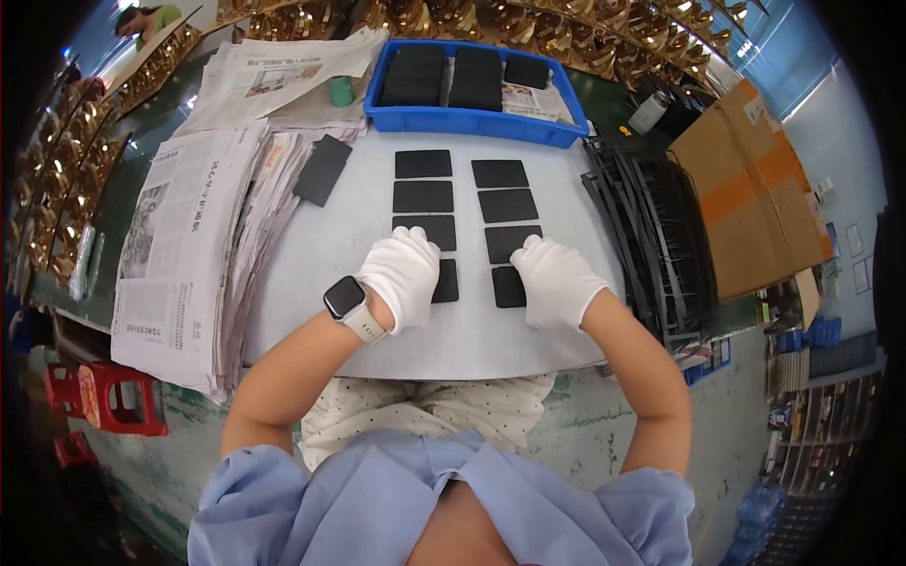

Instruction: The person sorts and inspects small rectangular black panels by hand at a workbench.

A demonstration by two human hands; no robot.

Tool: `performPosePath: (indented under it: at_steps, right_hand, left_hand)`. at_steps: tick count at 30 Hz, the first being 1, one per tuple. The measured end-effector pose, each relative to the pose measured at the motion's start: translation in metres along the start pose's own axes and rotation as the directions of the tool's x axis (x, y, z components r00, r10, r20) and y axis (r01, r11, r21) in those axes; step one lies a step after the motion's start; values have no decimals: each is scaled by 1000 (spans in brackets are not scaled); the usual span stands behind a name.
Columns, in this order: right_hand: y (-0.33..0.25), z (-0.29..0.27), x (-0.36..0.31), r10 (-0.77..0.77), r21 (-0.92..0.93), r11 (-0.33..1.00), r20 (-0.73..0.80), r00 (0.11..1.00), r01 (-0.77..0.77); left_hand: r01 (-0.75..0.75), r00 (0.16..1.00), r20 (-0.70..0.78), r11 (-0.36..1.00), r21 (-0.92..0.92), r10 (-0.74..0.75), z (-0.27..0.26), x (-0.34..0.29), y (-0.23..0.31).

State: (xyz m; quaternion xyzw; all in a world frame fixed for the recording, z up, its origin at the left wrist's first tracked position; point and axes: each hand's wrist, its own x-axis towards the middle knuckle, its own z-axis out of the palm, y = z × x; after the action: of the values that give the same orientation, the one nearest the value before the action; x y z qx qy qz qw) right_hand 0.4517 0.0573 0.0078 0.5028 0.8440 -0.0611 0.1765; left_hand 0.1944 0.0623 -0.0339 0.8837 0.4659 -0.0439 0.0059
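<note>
Two columns of thin black rectangular plates lie flat on the pale tabletop. My left hand, in a white glove, is over the near end of the left column, its curled fingers at a black plate. Part of the nearest left plate shows beside that hand. My right hand, also gloved, has its fingers bent at the edge of a black plate in the right column. Another plate is partly under it. Both hands' fingertips are hidden, so what they pinch cannot be made out.
A blue tray with stacked black pieces stands at the far edge. Newspaper stacks fill the left, with a loose black plate against them. Black strips and a cardboard box are at right. Gold-coloured parts line the back.
</note>
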Motion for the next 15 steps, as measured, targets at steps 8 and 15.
performPosePath:
  at_steps: [8, 15]
  right_hand:
    - [8, -17, 24, -43, -123, 992, -54, 998, 36]
    - [23, -21, 64, 39, -152, 988, -1, 999, -39]
  left_hand:
    - [6, 997, 80, 1000, 0, -6, -5, 18, -13]
    - [5, 1000, 23, 1000, -20, -5, -2, 23, -20]
